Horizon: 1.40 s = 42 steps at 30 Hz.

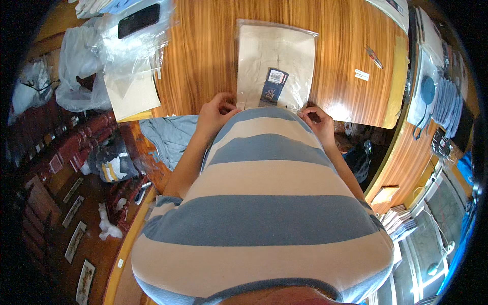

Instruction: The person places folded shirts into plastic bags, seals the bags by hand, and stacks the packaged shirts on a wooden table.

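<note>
Worktop (203,66): brown striped wood grain, its near edge close to the person's body.
Striped shirt (274,218): blue and cream bands; its front hides part of the bag's nearest edge, so how that edge lies cannot be told.
Loose plastic bags (133,53): a crumpled, see-through spread at the worktop's far left.
Clear bag (277,24): flat on the worktop straight ahead of the person, between the two hands.
Folded cream cloth (254,61): flat within the clear bag, filling most of its width.
Cream sheet (133,97): at the near left, partly beneath the loose plastic.
Left grip (216,113): thumb and fingertips drawn together, pinching the clear bag's near left corner.
Right grip (321,124): likewise pinching the near right corner; the step in hand looks like working the bag's near edge, and the next move seems to call for an even pull from both sides, without creasing the plastic.
Phone (139,21): black, lying on the loose bags.
Tag (273,87): dark blue, slightly tilted over the cloth's near half.
Small tool (374,57): red-handled, well apart on the right.
White strip (362,74): just nearer the person than the tool.
</note>
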### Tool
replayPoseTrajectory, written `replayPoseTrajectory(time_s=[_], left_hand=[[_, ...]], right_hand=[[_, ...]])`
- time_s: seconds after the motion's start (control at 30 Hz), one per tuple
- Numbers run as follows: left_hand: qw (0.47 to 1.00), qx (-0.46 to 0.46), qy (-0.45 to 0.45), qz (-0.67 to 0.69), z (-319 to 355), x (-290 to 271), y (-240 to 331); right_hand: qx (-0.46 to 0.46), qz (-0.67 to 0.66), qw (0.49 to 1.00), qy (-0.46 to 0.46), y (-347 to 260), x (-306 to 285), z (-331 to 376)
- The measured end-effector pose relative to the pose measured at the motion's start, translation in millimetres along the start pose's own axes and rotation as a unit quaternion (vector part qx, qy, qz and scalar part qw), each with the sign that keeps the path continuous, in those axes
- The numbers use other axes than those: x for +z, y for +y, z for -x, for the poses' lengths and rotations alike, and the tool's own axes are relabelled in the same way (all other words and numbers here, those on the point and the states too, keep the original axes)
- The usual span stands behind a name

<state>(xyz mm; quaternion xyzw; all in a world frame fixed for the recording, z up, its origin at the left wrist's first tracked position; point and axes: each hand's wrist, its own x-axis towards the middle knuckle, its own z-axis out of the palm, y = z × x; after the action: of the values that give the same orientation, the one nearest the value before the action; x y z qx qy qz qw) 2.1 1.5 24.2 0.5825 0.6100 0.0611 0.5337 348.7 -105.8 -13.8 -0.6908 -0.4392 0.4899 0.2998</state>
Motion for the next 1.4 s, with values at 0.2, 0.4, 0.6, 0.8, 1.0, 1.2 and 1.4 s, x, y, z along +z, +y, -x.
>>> replayPoseTrajectory(time_s=[0.2, 0.4, 0.6, 0.8, 1.0, 1.2, 1.4], left_hand=[[0.887, 0.372, 0.045, -0.271, -48, 0, 4], [0.878, 0.374, 0.159, -0.252, -58, 15, 61], [0.886, 0.399, 0.118, -0.203, -71, 25, 61], [0.87, 0.462, 0.076, -0.154, -57, 45, 81], [0.824, 0.526, -0.176, -0.117, -34, 37, 103], [0.86, 0.459, 0.184, -0.126, -104, -25, 73], [0.851, 0.45, 0.154, -0.224, -142, -8, 56]], right_hand=[[-0.069, -0.102, 0.991, 0.053, 0, 3, -24], [0.053, -0.299, 0.939, 0.163, -20, 15, -39], [0.163, -0.341, 0.926, -0.013, -33, 39, -56], [0.016, -0.324, 0.942, 0.089, -53, 59, -97], [0.054, -0.326, 0.941, 0.07, -65, 64, -101], [0.089, -0.172, 0.979, -0.068, -25, -8, -100], [0.081, -0.054, 0.989, -0.112, -26, -61, -98]])
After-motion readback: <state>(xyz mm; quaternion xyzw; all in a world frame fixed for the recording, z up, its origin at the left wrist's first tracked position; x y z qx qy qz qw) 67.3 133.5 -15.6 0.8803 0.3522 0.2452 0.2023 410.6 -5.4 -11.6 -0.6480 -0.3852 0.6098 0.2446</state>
